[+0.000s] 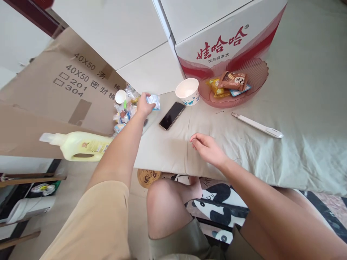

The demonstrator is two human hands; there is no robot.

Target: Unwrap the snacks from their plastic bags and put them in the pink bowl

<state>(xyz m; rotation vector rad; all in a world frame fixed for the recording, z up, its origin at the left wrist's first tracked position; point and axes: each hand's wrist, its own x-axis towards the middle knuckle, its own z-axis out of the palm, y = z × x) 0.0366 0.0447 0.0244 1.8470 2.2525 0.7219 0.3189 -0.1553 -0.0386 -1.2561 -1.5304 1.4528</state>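
Blue-white packet (153, 102), long axis level, pinched in left hand (143, 104); right hand (207, 148) rests loosely open.

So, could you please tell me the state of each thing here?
Left hand: shut on blue packet.
Right hand: empty, loosely curled on the sheet.
Cup: upright, looks empty.
Phone: screen dark.
Pink bowl: holds snacks.
Bottle: lying down, capped.

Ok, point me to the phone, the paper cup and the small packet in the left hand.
phone (171, 115), head view, middle of its dark screen.
paper cup (187, 94), head view, white outer wall below the rim.
small packet (155, 102), head view, the blue-white part showing past the left hand (143, 105).
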